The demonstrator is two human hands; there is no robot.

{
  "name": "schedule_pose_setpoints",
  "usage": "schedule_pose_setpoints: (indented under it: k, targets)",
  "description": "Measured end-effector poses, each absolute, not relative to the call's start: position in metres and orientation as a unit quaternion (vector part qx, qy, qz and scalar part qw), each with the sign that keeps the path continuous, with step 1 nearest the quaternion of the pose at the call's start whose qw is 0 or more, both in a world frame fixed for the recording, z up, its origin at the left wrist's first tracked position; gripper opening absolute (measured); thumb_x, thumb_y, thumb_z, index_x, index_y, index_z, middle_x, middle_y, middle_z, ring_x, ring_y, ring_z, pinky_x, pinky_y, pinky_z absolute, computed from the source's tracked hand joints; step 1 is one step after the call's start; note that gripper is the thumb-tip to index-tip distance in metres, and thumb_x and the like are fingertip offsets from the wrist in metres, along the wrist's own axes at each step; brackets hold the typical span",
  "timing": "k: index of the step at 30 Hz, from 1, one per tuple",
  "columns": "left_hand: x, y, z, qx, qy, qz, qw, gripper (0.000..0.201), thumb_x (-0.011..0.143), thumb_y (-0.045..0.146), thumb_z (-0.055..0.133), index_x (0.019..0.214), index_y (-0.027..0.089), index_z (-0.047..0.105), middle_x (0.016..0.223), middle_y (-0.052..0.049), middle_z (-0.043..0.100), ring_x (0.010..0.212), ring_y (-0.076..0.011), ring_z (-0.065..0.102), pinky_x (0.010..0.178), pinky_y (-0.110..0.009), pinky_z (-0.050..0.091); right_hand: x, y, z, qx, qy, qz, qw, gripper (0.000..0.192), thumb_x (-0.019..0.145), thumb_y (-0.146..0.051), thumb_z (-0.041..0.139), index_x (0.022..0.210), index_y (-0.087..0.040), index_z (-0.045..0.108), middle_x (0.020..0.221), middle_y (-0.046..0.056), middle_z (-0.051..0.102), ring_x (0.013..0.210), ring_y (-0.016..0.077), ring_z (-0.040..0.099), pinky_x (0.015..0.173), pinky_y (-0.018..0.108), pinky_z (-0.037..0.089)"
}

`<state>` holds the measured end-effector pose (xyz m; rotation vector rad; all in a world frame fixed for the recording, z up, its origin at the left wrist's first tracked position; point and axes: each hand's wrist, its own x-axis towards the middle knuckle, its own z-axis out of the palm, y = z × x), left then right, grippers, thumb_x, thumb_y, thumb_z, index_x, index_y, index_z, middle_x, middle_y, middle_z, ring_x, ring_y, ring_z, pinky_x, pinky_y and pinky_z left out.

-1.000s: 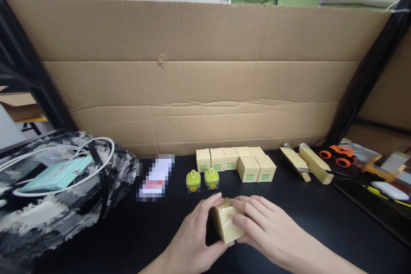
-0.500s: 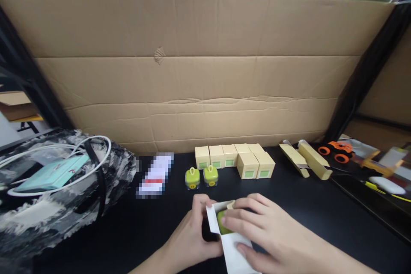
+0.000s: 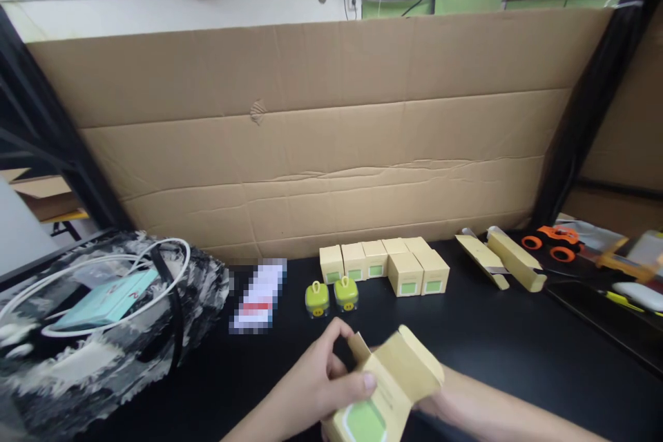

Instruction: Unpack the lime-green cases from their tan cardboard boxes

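Note:
A small cream cardboard box (image 3: pixel 396 397) with a green window-like panel is tilted between my hands, its top flap standing open. My left hand (image 3: pixel 324 383) is closed on its left side, the thumb pressed on the front face and the index finger behind a side flap. My right hand (image 3: pixel 432 404) is against the back of the box, mostly hidden by it, with its fingers out of sight. What is inside the box does not show. Just beyond my hands, two small green-lidded cases with loops stand side by side, a left case (image 3: pixel 317 299) and a right case (image 3: pixel 347 294).
Several closed cream boxes (image 3: pixel 404 273) stand in a group at the back. Right of them lie opened cartons (image 3: pixel 515 261) and an orange toy truck (image 3: pixel 556 242). A blurred white packet (image 3: pixel 259 293) and a ragged black-and-white bag (image 3: pixel 202 311) are at left. A cardboard wall (image 3: pixel 331 138) closes off the back.
The box has been turned, so its printed cream face shows instead of the white side. The green item seen in its opening is hidden. My right hand has moved behind the box; the view has tilted up.

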<state>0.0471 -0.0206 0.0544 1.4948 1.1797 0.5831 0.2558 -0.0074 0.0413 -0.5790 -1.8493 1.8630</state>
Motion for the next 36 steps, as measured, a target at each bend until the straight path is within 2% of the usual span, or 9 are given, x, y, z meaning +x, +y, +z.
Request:
schedule_pose_setpoints:
  k: [4,8,13,17,21,25,29,33,36]
  targets:
    - [0.049,-0.019,0.048,0.507,0.530,0.231,0.640,0.043,0.066,0.057,0.063,0.081,0.021,0.045,0.066,0.004,0.052,0.052,-0.0077,0.047,0.043,-0.015,0.030,0.248,-0.009,0.028,-0.143,-0.499,0.841,0.155,0.049,0.099,-0.045,0.027,0.103,-0.015,0.067,0.105,0.012,0.070,0.102,0.0179,0.065,0.089,0.028,0.044]
    - [0.047,-0.019,0.045,0.484,0.550,0.207,0.649,0.044,0.068,0.060,0.060,0.083,0.020,0.048,0.061,0.005,0.051,0.045,-0.0079,0.047,0.038,-0.015,0.032,0.250,-0.007,0.030,-0.127,-0.446,0.876,0.133,0.051,0.100,-0.041,0.026,0.091,-0.015,0.069,0.108,0.009,0.071,0.100,0.0125,0.065,0.085,0.021,0.044]
    - [0.045,-0.019,0.050,0.475,0.551,0.216,0.651,0.045,0.069,0.060,0.062,0.086,0.018,0.051,0.065,0.003,0.056,0.049,-0.0082,0.053,0.036,-0.013,0.035,0.252,-0.003,0.037,-0.164,-0.460,0.866,0.107,0.055,0.099,-0.044,0.023,0.094,-0.014,0.069,0.111,0.011,0.069,0.101,0.0134,0.065,0.083,0.021,0.045]
    - [0.047,-0.020,0.054,0.495,0.515,0.260,0.650,0.048,0.069,0.061,0.062,0.087,0.018,0.051,0.067,0.003,0.057,0.048,-0.0074,0.054,0.032,-0.010,0.034,0.253,0.002,0.036,-0.232,-0.577,0.768,0.154,0.050,0.096,-0.041,0.026,0.095,-0.014,0.067,0.097,0.013,0.071,0.091,0.0184,0.068,0.073,0.027,0.051]
    - [0.051,-0.020,0.049,0.552,0.450,0.331,0.619,0.049,0.072,0.063,0.058,0.093,0.022,0.038,0.055,0.006,0.057,0.034,-0.0083,0.048,0.028,-0.015,0.034,0.260,0.017,0.037,-0.294,-0.647,0.655,0.257,0.043,0.097,-0.046,0.028,0.116,-0.017,0.053,0.098,0.013,0.067,0.083,0.0199,0.068,0.067,0.033,0.055]
    - [0.052,-0.023,0.037,0.642,0.417,0.386,0.514,0.050,0.071,0.041,0.067,0.096,0.025,0.026,0.064,0.007,0.056,0.054,-0.0103,0.052,0.054,-0.023,0.043,0.272,0.050,0.049,-0.329,-0.746,0.471,0.338,0.046,0.086,-0.042,0.057,0.124,-0.022,0.040,0.119,0.012,0.056,0.109,0.0244,0.058,0.088,0.043,0.050]
    - [0.049,-0.027,0.023,0.735,0.457,0.297,0.404,0.056,0.063,0.029,0.072,0.093,0.026,0.025,0.085,0.001,0.055,0.075,-0.0171,0.052,0.068,-0.030,0.041,0.270,0.083,0.059,-0.334,-0.841,0.297,0.305,0.043,0.074,-0.026,0.072,0.111,-0.019,0.051,0.116,0.009,0.056,0.111,0.0275,0.053,0.096,0.049,0.042]
    - [0.048,-0.028,0.016,0.741,0.459,0.252,0.420,0.061,0.063,0.030,0.074,0.096,0.025,0.024,0.087,0.000,0.055,0.076,-0.0189,0.055,0.068,-0.030,0.041,0.254,0.101,0.054,-0.330,-0.892,0.189,0.244,0.028,0.085,-0.026,0.066,0.110,-0.015,0.057,0.113,0.007,0.059,0.104,0.0256,0.058,0.090,0.049,0.046]
    - [0.048,-0.027,0.018,0.733,0.448,0.268,0.437,0.063,0.063,0.026,0.075,0.104,0.025,0.027,0.095,-0.002,0.059,0.085,-0.0207,0.058,0.078,-0.033,0.043,0.243,0.107,0.045,-0.317,-0.910,0.148,0.222,0.029,0.090,-0.030,0.061,0.115,-0.016,0.056,0.114,0.007,0.061,0.100,0.0238,0.061,0.085,0.046,0.051]
